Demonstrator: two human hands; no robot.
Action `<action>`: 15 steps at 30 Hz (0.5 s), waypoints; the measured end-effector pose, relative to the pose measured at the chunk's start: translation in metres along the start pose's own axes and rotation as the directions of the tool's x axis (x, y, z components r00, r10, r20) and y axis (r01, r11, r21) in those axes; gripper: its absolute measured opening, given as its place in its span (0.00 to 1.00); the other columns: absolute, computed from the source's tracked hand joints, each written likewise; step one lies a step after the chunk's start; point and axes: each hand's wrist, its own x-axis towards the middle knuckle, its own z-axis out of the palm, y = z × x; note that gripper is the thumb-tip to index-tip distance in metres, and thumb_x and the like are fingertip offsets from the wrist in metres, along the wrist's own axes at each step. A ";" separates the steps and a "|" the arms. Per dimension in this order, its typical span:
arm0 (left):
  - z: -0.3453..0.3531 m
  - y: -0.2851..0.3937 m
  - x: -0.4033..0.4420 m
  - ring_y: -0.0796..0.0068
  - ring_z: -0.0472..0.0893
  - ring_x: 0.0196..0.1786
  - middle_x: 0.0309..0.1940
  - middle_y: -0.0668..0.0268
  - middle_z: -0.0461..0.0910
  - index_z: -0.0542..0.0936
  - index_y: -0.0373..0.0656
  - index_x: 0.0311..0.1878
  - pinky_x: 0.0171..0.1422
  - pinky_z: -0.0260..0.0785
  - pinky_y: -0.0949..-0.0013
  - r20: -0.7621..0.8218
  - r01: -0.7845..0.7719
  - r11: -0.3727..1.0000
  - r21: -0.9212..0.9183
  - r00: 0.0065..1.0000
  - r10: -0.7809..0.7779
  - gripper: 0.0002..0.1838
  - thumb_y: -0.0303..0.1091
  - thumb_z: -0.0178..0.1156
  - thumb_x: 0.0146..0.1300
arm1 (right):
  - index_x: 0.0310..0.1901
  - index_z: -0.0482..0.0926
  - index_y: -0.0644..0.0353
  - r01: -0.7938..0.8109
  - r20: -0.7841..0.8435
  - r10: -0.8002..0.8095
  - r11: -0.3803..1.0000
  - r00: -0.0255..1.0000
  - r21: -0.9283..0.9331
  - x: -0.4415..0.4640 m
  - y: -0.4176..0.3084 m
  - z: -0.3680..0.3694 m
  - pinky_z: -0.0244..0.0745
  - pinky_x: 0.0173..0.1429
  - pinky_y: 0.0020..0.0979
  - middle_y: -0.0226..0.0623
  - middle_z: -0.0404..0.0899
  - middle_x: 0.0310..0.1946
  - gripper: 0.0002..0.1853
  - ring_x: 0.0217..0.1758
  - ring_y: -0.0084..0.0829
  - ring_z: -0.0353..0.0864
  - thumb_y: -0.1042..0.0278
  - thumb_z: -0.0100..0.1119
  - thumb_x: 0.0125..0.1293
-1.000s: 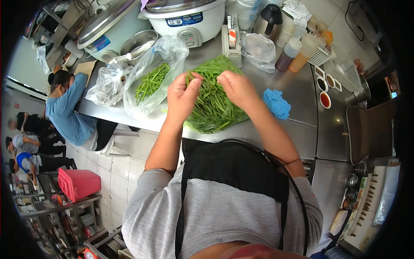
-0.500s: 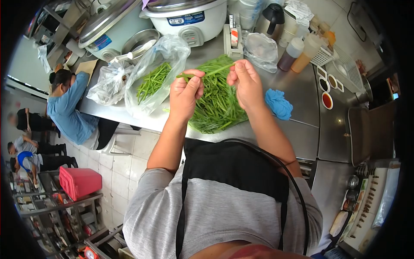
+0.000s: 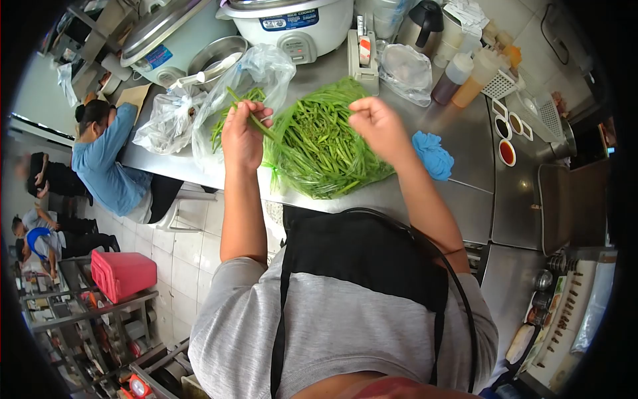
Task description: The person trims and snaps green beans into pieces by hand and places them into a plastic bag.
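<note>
My left hand point(image 3: 243, 138) is closed round a thin green vegetable stalk point(image 3: 254, 121), which slants between the thumb and fingers. It is over the near side of a clear plastic bag point(image 3: 276, 63) holding cut green pieces point(image 3: 219, 126). My right hand point(image 3: 381, 130) is raised with fingers curled and pinched; whatever is in them, if anything, is hidden. Between the hands, a large open green-tinted bag point(image 3: 365, 174) lies on the steel table, full of long green stalks point(image 3: 319, 136).
Behind stand two rice cookers point(image 3: 289, 26) and a metal bowl point(image 3: 219, 56). A crumpled blue glove or cloth point(image 3: 432, 156) lies right of the stalks. Farther right are sauce bottles point(image 3: 453, 78) and small sauce dishes point(image 3: 506, 151). A person in blue point(image 3: 106, 159) leans on the table at left.
My hands have moved apart. The left has carried the stalk left toward the clear bag; the right has let go of its end and stays above the large pile.
</note>
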 end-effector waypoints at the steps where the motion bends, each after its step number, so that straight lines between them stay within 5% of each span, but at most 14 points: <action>1: 0.003 0.001 -0.001 0.72 0.73 0.32 0.30 0.65 0.72 0.70 0.43 0.34 0.32 0.62 0.71 0.012 -0.002 1.000 0.005 1.000 0.002 0.09 0.38 0.49 0.63 | 0.34 0.72 0.58 0.080 -0.004 -0.086 0.941 0.996 -0.328 -0.004 0.005 0.007 0.67 0.31 0.30 0.36 0.71 0.20 0.08 0.23 0.30 0.72 0.66 0.55 0.55; 2: 0.008 0.001 -0.004 0.71 0.71 0.30 0.28 0.65 0.70 0.69 0.42 0.33 0.32 0.61 0.71 0.044 0.004 1.000 -0.030 0.999 -0.003 0.09 0.38 0.48 0.63 | 0.32 0.73 0.57 0.215 0.059 -0.218 0.815 0.974 -0.538 -0.008 0.008 0.008 0.69 0.33 0.35 0.38 0.73 0.23 0.10 0.25 0.36 0.75 0.64 0.59 0.50; 5: 0.006 0.004 -0.009 0.74 0.67 0.25 0.25 0.67 0.67 0.68 0.43 0.33 0.28 0.59 0.73 0.098 0.077 0.996 0.036 0.992 -0.080 0.08 0.37 0.48 0.63 | 0.29 0.74 0.56 0.171 0.287 0.034 0.734 0.957 -0.657 -0.027 0.007 0.020 0.70 0.33 0.37 0.37 0.74 0.24 0.09 0.27 0.41 0.75 0.64 0.60 0.48; 8: 0.009 0.004 -0.015 0.83 0.59 0.18 0.20 0.72 0.63 0.68 0.45 0.33 0.20 0.49 0.80 0.111 0.153 0.981 0.115 0.980 -0.166 0.06 0.36 0.49 0.62 | 0.26 0.74 0.56 0.211 0.333 0.114 0.573 0.936 -0.792 -0.036 0.015 0.029 0.70 0.32 0.38 0.36 0.74 0.24 0.08 0.27 0.40 0.76 0.62 0.60 0.48; 11: 0.021 -0.004 -0.020 0.88 0.56 0.14 0.16 0.76 0.61 0.70 0.46 0.34 0.16 0.44 0.82 0.137 0.180 0.956 0.231 0.967 -0.215 0.04 0.34 0.51 0.61 | 0.25 0.74 0.58 0.200 0.328 0.085 0.643 0.941 -0.740 -0.028 0.015 0.025 0.70 0.32 0.36 0.37 0.75 0.24 0.07 0.26 0.37 0.76 0.64 0.59 0.49; 14: 0.037 -0.013 -0.028 0.90 0.55 0.14 0.15 0.79 0.62 0.73 0.43 0.37 0.16 0.45 0.82 0.156 0.224 0.900 0.374 0.941 -0.300 0.05 0.33 0.52 0.60 | 0.29 0.73 0.61 -0.083 0.232 0.197 0.902 0.952 -0.424 -0.007 0.002 0.015 0.70 0.31 0.29 0.36 0.75 0.25 0.04 0.25 0.29 0.75 0.71 0.56 0.53; 15: 0.045 -0.018 -0.032 0.92 0.56 0.14 0.15 0.81 0.63 0.74 0.42 0.39 0.16 0.46 0.83 0.170 0.217 0.880 0.422 0.935 -0.312 0.07 0.32 0.53 0.59 | 0.31 0.72 0.62 -0.085 0.181 0.123 0.975 0.976 -0.203 -0.003 0.001 0.015 0.69 0.30 0.27 0.35 0.75 0.26 0.04 0.26 0.26 0.75 0.73 0.54 0.54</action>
